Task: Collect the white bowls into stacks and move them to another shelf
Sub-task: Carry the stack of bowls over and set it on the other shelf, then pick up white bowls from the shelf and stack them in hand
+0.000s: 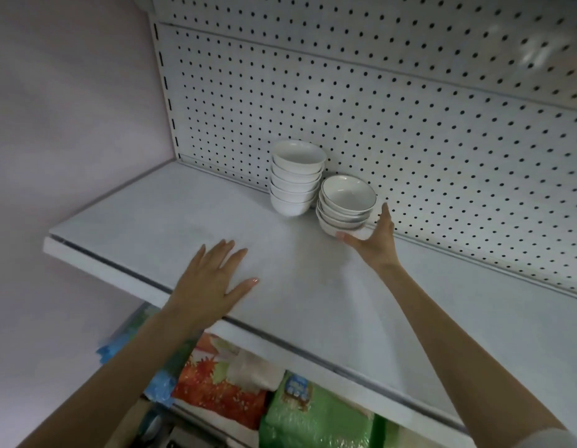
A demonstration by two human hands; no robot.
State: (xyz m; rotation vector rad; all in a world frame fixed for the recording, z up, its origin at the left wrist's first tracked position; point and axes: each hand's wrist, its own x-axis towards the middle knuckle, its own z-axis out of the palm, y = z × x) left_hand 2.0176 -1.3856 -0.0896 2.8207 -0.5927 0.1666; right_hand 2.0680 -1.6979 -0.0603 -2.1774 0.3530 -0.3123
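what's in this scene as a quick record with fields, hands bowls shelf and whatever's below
shelf: white shelf, pegboard behind
taller stack: taller stack of white bowls, at the back by the pegboard
shorter stack: shorter stack of dark-rimmed bowls, just right of it
right hand: right hand holds the shorter stack's base, thumb in front, fingers behind
left hand: left hand flat on the shelf, fingers spread, holding nothing
below: colourful packages
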